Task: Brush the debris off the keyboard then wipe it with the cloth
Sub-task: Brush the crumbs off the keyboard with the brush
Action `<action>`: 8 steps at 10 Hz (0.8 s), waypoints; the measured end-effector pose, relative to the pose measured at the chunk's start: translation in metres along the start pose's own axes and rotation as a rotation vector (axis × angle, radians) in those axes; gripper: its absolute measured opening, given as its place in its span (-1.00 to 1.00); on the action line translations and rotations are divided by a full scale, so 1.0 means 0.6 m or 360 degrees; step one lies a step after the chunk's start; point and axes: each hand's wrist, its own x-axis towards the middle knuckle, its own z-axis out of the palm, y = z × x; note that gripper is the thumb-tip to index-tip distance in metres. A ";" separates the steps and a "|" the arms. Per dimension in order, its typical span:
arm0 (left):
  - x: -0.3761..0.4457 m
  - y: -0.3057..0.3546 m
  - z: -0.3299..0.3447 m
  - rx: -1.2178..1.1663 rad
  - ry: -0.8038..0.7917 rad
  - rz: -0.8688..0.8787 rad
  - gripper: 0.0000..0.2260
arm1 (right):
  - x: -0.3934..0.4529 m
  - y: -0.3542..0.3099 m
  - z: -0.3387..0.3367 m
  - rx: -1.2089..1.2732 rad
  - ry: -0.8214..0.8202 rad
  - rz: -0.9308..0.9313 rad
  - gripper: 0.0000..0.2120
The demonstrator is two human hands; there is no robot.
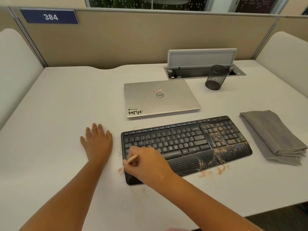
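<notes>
Black keyboard [185, 144] dusted with tan debris [220, 150] – right hand [146, 162] fingers pinch a brush handle [132, 158], left hand [97, 141] flat on the surface; Dell laptop [160, 98].

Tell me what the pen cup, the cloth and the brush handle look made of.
Pen cup: black wire mesh, likely metal; see-through weave. Cloth: soft grey fabric, maybe microfibre; folded layers. Brush handle: pale, matte, probably wood.

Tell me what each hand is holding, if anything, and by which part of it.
The right hand holds the brush by its wooden handle; the bristles are hidden behind the hand. The left hand holds nothing and rests flat on the desk.
</notes>
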 end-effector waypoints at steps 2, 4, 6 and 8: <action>0.000 0.000 0.000 0.0001 0.0010 0.0007 -0.52 | 0.018 0.026 -0.051 0.0017 -0.0103 0.0265 -0.76; 0.000 0.000 0.001 0.0002 0.0002 0.0005 -0.51 | 0.040 0.095 -0.112 -0.0102 0.0115 0.0520 -0.80; 0.000 -0.001 0.002 -0.0003 0.0000 -0.0003 -0.51 | 0.048 0.128 -0.141 -0.0054 0.0214 0.0731 -0.74; -0.002 0.000 0.000 -0.0001 0.0011 0.0010 -0.51 | 0.056 0.099 -0.107 0.0055 -0.0104 0.0447 -0.76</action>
